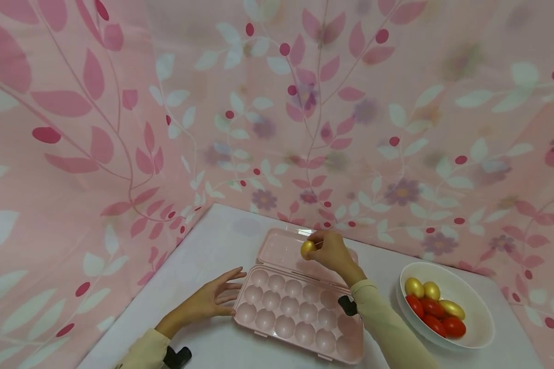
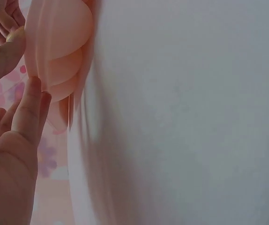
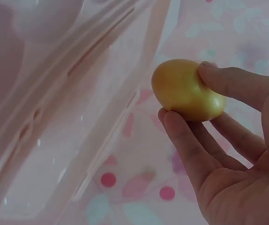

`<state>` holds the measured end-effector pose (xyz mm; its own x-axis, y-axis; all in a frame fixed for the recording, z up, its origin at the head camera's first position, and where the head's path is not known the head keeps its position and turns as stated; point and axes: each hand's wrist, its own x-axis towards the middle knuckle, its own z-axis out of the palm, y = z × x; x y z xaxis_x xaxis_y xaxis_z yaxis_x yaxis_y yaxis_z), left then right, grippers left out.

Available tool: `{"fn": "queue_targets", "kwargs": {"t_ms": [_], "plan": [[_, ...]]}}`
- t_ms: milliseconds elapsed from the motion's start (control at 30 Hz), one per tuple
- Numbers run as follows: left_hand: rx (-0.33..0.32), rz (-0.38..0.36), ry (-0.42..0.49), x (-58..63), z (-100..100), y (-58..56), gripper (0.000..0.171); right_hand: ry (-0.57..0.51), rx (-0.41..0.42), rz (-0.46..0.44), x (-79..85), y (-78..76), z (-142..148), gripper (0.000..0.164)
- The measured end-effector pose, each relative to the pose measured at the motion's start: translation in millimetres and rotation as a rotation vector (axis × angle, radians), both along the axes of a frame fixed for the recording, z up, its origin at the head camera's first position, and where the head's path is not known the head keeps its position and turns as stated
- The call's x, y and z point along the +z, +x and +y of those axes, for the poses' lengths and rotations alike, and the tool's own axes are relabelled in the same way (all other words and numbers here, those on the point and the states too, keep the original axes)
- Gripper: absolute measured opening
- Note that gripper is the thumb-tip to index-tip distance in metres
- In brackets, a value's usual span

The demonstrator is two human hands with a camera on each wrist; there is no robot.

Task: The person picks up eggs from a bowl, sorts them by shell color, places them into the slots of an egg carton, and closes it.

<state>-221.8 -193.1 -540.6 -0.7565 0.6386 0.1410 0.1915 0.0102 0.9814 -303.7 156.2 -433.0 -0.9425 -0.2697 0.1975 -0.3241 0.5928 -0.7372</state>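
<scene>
A pink egg carton [image 1: 284,326] lies on the table with its lid [image 1: 281,248] folded back toward the wall; the cups that show hold nothing. My right hand [image 1: 330,251] pinches a golden egg [image 1: 308,249] over the lid. In the right wrist view the thumb and fingertips grip this golden egg [image 3: 186,89] from opposite sides. My left hand [image 1: 212,297] is at the carton's left edge, fingers spread and fairly straight. The left wrist view shows its fingertips touching the carton's rim [image 2: 36,42].
A white bowl [image 1: 482,328] stands on the right side of the table [image 1: 203,343], holding several golden and red eggs [image 1: 434,307]. Pink floral cloth [image 1: 277,128] hangs behind the table and along its left side. The right forearm passes between carton and bowl.
</scene>
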Motion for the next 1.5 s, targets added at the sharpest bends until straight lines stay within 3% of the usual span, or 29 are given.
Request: {"fn": "queue_targets", "kwargs": {"t_ms": [200, 400, 600, 733, 1333, 1500], "plan": [[-0.014, 0.065, 0.025, -0.2, -0.5, -1.7, 0.096, -0.005, 0.093, -0.011, -5.9, 4.1, -30.6, 0.029], [-0.006, 0.046, 0.015, -1.2, -0.1, -1.5, 0.096, -0.006, 0.21, -0.051, -19.1, 10.6, -52.1, 0.03], [-0.016, 0.059, 0.015, -2.0, 1.7, -2.7, 0.097, 0.011, 0.246, -0.08, -30.9, 15.9, -68.1, 0.034], [-0.012, 0.066, 0.009, -0.9, 2.3, -2.8, 0.098, 0.002, 0.283, -0.048, -34.8, 17.7, -79.1, 0.033], [-0.003, 0.072, -0.027, 1.2, 0.6, -1.7, 0.098, 0.098, 0.259, 0.016, -48.1, 19.8, -105.5, 0.036], [-0.007, 0.088, -0.017, 0.8, -1.1, -1.3, 0.097, 0.117, 0.251, 0.041, -47.9, 21.5, -108.4, 0.023]]}}
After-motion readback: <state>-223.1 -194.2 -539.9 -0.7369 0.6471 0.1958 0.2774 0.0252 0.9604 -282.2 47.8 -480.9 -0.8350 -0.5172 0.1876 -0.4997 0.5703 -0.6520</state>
